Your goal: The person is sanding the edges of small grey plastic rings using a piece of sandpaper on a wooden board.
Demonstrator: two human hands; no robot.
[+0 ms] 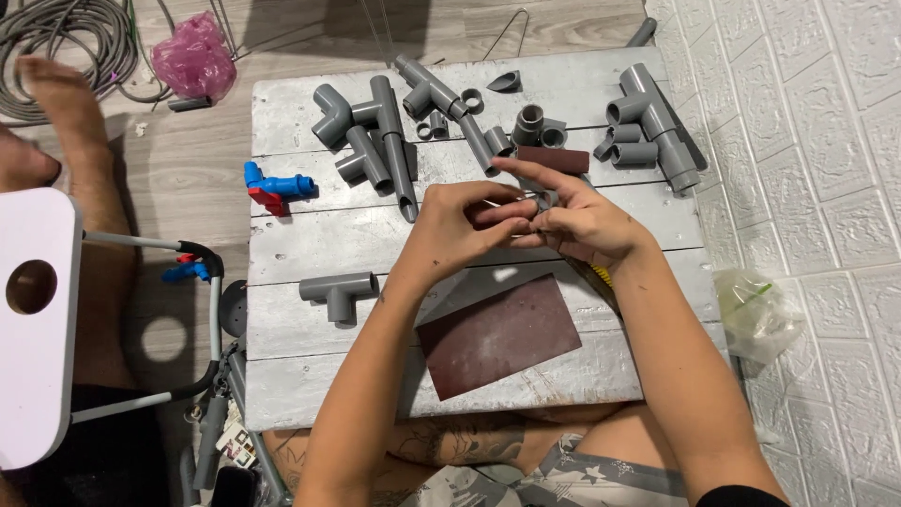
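Note:
My left hand and my right hand meet over the middle of a grey-painted wooden table. Between their fingertips they pinch a small grey pipe fitting together with a scrap of dark sandpaper; most of it is hidden by the fingers. A dark red sheet of sandpaper lies flat on the table just below my hands. A rolled piece of sandpaper rests right behind my right fingers.
Several grey pipe tees, elbows and couplings spread over the table's far half, and a lone tee sits at front left. A blue and red valve lies left. Another person's bare leg and a white stool are at left.

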